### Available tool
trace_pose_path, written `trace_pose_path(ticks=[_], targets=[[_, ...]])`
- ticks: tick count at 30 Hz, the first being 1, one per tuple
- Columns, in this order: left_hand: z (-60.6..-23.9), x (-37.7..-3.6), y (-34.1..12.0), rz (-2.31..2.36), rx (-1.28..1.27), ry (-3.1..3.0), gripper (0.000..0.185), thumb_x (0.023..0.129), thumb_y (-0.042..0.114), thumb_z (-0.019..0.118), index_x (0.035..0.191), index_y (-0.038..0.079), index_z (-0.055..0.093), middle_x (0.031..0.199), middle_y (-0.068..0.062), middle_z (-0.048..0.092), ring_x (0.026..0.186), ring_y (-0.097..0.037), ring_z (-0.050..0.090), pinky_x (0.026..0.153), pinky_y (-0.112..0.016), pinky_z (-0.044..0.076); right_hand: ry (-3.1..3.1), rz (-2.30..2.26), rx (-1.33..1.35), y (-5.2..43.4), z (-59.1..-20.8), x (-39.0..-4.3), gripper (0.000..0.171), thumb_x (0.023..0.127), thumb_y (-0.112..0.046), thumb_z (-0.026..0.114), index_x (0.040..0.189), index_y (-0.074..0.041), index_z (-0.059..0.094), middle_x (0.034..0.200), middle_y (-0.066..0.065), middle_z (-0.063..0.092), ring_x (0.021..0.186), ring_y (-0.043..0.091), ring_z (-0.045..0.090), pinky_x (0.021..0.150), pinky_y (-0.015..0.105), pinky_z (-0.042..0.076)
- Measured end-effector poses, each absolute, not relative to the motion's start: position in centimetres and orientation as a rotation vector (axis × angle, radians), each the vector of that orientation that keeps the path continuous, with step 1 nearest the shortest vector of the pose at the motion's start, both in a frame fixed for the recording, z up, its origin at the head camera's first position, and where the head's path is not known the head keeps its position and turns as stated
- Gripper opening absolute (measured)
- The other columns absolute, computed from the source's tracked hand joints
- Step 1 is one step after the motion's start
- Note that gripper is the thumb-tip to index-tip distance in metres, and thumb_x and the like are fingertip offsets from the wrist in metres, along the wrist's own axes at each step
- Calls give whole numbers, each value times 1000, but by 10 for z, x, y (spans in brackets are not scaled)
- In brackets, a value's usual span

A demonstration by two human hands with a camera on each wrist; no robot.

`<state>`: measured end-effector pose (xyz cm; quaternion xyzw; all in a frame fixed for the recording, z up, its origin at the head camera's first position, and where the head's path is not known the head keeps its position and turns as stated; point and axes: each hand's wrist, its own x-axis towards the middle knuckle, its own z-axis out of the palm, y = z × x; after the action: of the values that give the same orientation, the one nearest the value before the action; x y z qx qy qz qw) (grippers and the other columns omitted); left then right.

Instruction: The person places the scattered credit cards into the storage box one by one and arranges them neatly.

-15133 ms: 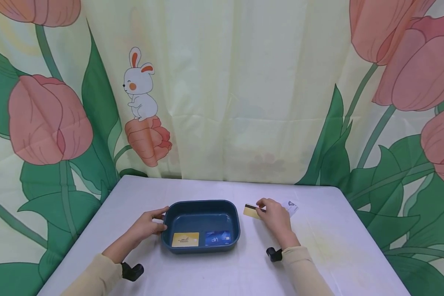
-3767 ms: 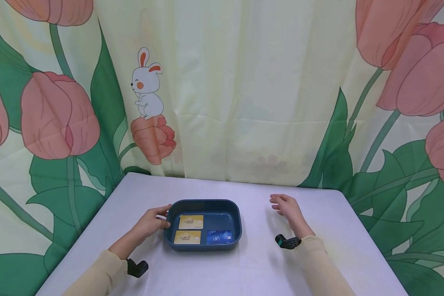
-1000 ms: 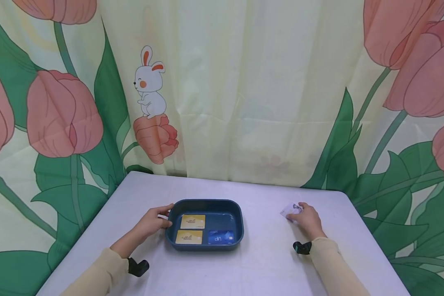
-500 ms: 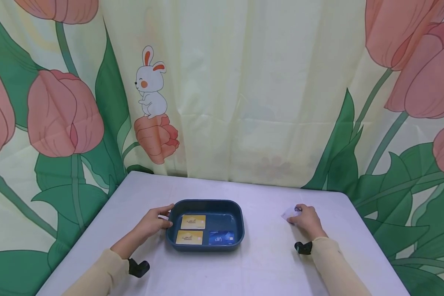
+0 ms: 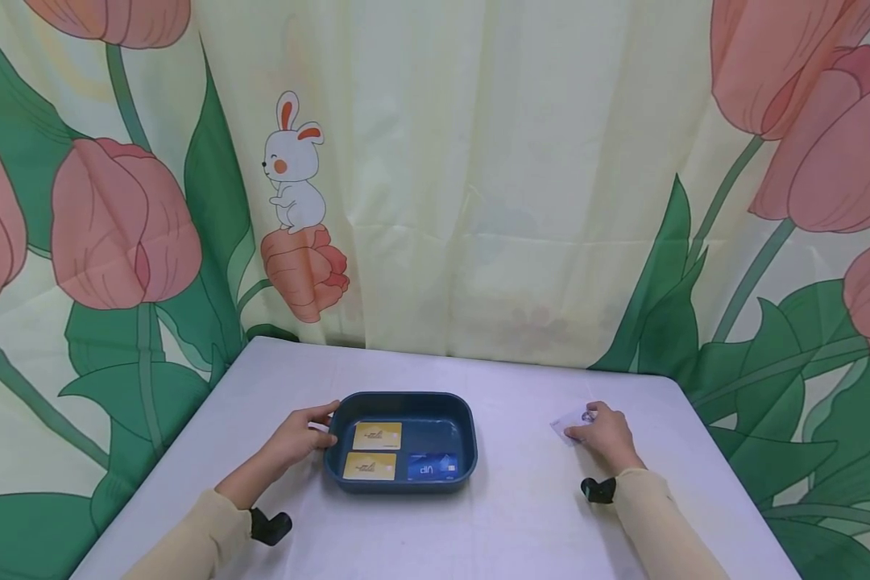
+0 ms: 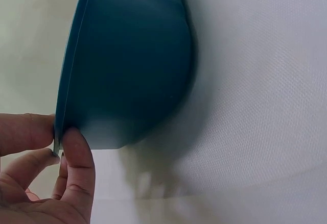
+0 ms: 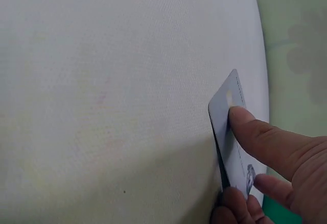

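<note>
Right hand [image 5: 605, 435] has picked up white card [image 5: 569, 421].

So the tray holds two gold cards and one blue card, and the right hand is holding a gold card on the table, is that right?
Not quite: the card the right hand holds is white, as the right wrist view shows. The tray does hold two gold cards and one blue card.

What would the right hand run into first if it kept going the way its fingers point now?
Probably nothing: the right hand, pinching a white card, points up-left over bare table, seemingly passing behind the blue tray; depth is unclear.
</note>
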<state>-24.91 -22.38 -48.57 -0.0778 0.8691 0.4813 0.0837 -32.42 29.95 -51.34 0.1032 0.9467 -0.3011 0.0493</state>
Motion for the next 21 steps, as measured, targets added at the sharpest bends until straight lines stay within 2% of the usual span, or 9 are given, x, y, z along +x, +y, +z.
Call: trace_pose_path(ticks=[4,6,8,11,15,17,21], targets=[[-486,-249,-224,1434,-233,2595,69,89,-2,71,154,8,50,129,-20,59,102,-26,60,87,-36,59,2819,-1118,350,304,-517,-322,47,95,-18,72,127,12,55,114,30,62,93,34,63,85,45,58],[-486,-249,-224,1438,-232,2594,69,88,-2,71,154,8,49,128,-20,59,101,-26,60,87,-36,59,2761,-1237,374,305,-518,-321,36,98,-14,67,121,13,58,101,23,63,77,22,64,70,32,60],[-487,-248,-224,1444,-232,2589,69,88,-2,70,154,8,49,128,-20,58,101,-26,60,87,-36,59,2707,-1335,404,306,-520,-320,31,100,-12,65,118,13,59,92,17,63,67,15,63,62,25,59],[-488,-248,-224,1449,-227,2584,69,88,-2,70,154,8,49,127,-20,58,101,-26,59,87,-35,59,2700,-1365,417,307,-521,-319,30,100,-14,65,116,11,62,83,11,62,63,12,62,58,23,57],[-488,-248,-224,1451,-222,2583,69,88,-2,70,154,8,49,127,-20,58,101,-26,59,87,-35,59,2714,-1343,434,308,-519,-320,32,99,-22,67,114,6,66,76,4,60,68,15,56,62,25,49],[-487,-248,-224,1450,-220,2585,69,89,-2,70,154,8,49,128,-20,57,101,-27,59,88,-36,59,2703,-1359,446,308,-518,-321,34,99,-25,68,116,5,67,78,3,61,72,17,55,64,26,46],[-486,-248,-224,1450,-224,2588,69,89,-2,70,154,8,48,129,-20,57,103,-27,59,89,-36,59,2629,-1466,455,306,-513,-321,38,100,-22,67,124,7,65,92,8,65,77,14,60,67,22,54]])
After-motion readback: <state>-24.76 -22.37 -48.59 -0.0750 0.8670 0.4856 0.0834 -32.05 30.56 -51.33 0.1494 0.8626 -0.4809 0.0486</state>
